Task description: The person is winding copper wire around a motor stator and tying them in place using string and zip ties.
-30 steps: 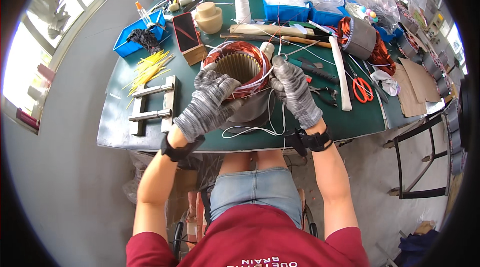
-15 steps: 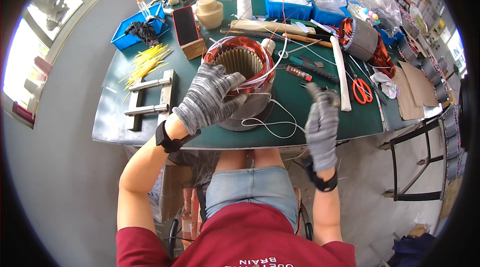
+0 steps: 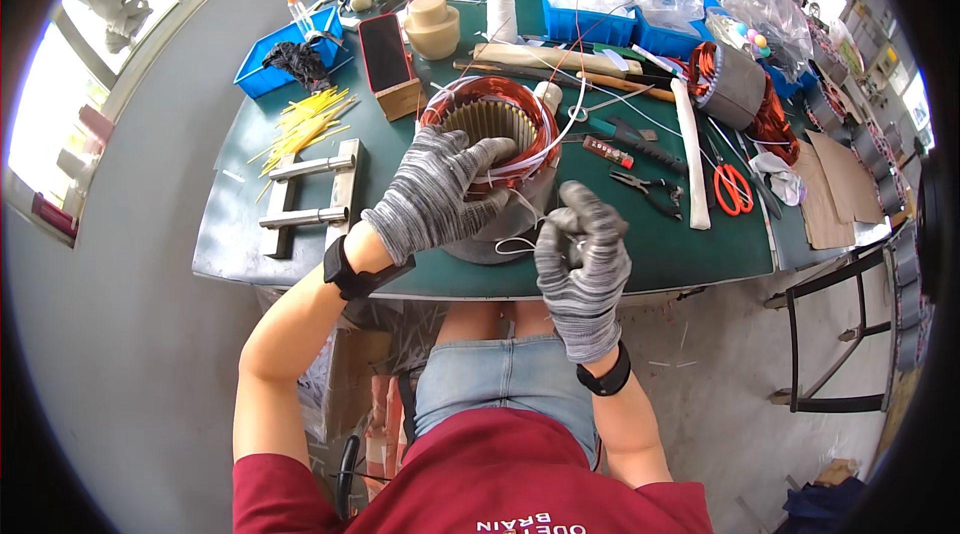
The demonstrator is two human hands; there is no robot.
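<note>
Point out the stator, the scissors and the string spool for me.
Stator [image 3: 490, 124]: head view, on its slotted inner core.
Scissors [image 3: 733, 189]: head view, on the orange handles.
String spool [image 3: 501, 6]: head view, on its white wound side.

Both gloves [image 3: 432, 189] were grey with fine black-and-white streaks. The motor coil [image 3: 490, 119] showed copper-orange wire round a silver core. The table [image 3: 680, 254] was dark green, the scissors [image 3: 732, 189] red-handled, the trays [image 3: 270, 59] blue, the sticks [image 3: 305, 119] yellow.
</note>
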